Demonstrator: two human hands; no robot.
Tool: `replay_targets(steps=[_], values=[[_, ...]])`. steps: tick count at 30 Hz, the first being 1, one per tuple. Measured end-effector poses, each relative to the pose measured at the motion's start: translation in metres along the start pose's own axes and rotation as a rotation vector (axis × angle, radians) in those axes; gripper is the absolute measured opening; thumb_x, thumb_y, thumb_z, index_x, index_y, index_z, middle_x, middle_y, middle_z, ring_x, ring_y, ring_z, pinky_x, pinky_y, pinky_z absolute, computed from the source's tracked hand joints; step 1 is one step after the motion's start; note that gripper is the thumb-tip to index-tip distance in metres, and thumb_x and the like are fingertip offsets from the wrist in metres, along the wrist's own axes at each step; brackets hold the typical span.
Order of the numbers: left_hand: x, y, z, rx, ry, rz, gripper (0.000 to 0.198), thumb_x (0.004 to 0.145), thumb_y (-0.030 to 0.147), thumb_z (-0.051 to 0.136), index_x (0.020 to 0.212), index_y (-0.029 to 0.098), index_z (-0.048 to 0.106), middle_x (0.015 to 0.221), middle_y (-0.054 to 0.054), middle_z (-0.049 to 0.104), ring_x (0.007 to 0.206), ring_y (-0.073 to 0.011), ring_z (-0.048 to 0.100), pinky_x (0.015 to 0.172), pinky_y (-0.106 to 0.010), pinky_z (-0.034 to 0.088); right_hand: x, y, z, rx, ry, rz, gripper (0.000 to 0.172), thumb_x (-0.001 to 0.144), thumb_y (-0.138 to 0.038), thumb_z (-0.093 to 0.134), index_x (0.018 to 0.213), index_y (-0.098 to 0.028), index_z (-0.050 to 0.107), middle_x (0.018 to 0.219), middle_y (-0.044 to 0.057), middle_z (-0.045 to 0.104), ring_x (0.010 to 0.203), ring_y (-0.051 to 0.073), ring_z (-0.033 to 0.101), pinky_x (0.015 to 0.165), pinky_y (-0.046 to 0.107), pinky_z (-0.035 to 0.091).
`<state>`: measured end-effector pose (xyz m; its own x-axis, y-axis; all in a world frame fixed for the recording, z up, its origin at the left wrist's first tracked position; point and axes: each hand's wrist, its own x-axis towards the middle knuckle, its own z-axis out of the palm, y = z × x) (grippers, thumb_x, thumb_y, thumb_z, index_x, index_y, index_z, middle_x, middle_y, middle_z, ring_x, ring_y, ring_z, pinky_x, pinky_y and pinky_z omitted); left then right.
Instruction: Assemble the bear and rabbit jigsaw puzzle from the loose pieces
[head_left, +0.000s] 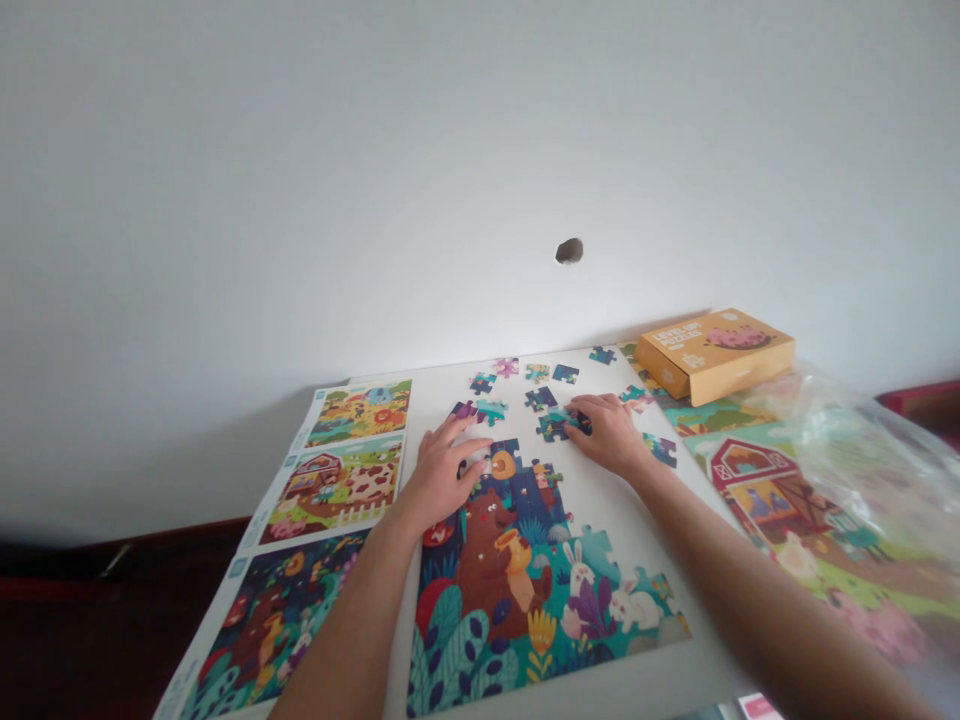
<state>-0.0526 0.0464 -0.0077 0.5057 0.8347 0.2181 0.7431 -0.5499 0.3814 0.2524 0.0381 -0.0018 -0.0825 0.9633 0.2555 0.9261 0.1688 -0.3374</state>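
Note:
A partly joined jigsaw puzzle [517, 560] of a brown bear with a yellow pot, white rabbits and plants lies on the white table. Over its upper left edge rests my left hand [446, 470], fingers spread, the thumb and forefinger at its top pieces. A purple piece and a teal piece [491, 410] lie by those fingertips. Beyond the puzzle, my right hand [607, 430] curls its thumb and fingers around the right end of a dark teal puzzle piece [553, 426] flat on the table. Part of that piece is hidden under the fingers.
Loose pieces [565, 374] lie along the table's back. At left is a reference sheet [330, 490] with three pictures. An orange puzzle box [716, 350] stands back right, near clear plastic wrap [862, 450] over a farm picture [795, 510]. A white wall [375, 200] with a hole rises behind.

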Motion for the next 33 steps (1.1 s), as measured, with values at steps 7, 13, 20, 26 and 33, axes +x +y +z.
replay_targets(steps=[7, 13, 20, 26, 33], values=[[0.000, 0.001, 0.000, -0.002, 0.016, -0.004, 0.031, 0.092, 0.028, 0.056, 0.119, 0.029, 0.069, 0.147, -0.006, 0.049, 0.141, -0.0314, 0.038, 0.116, -0.057, 0.032, 0.002, 0.000, -0.001, 0.032, 0.014, 0.002, 0.030, 0.086, -0.039, 0.066, 0.112, -0.023, 0.068, 0.103, 0.006, 0.071, 0.100, 0.028, 0.057, 0.093, 0.039, 0.039], [0.001, 0.001, 0.000, -0.005, 0.022, 0.001, 0.030, 0.092, 0.028, 0.057, 0.119, 0.029, 0.070, 0.146, -0.007, 0.050, 0.140, -0.0316, 0.039, 0.115, -0.057, 0.034, 0.004, 0.005, -0.001, 0.038, 0.147, 0.135, 0.032, 0.082, -0.044, 0.070, 0.103, -0.020, 0.066, 0.099, 0.008, 0.069, 0.097, 0.026, 0.057, 0.088, 0.036, 0.039], [0.000, -0.001, 0.002, -0.013, 0.042, 0.013, 0.030, 0.091, 0.027, 0.057, 0.118, 0.029, 0.071, 0.144, -0.007, 0.051, 0.139, -0.0327, 0.041, 0.114, -0.058, 0.035, 0.005, 0.011, -0.001, 0.006, 0.166, 0.236, 0.024, 0.090, -0.040, 0.060, 0.084, -0.021, 0.074, 0.093, 0.008, 0.069, 0.094, 0.024, 0.059, 0.092, 0.037, 0.038], [0.001, -0.002, 0.002, -0.024, 0.078, 0.011, 0.035, 0.095, 0.019, 0.045, 0.116, 0.028, 0.070, 0.141, -0.006, 0.053, 0.135, -0.0275, 0.045, 0.114, -0.054, 0.037, 0.004, 0.005, -0.005, -0.054, 0.140, 0.228, 0.024, 0.088, -0.026, 0.057, 0.101, -0.022, 0.077, 0.101, 0.009, 0.070, 0.099, 0.025, 0.060, 0.092, 0.036, 0.039], [0.002, -0.007, 0.004, -0.045, 0.100, -0.013, 0.040, 0.091, 0.011, 0.039, 0.113, 0.024, 0.070, 0.137, -0.007, 0.055, 0.132, -0.0248, 0.049, 0.113, -0.050, 0.039, -0.003, 0.004, -0.028, -0.094, 0.021, 0.246, 0.026, 0.081, -0.023, 0.058, 0.100, -0.022, 0.077, 0.094, 0.007, 0.075, 0.091, 0.023, 0.067, 0.083, 0.031, 0.044]])
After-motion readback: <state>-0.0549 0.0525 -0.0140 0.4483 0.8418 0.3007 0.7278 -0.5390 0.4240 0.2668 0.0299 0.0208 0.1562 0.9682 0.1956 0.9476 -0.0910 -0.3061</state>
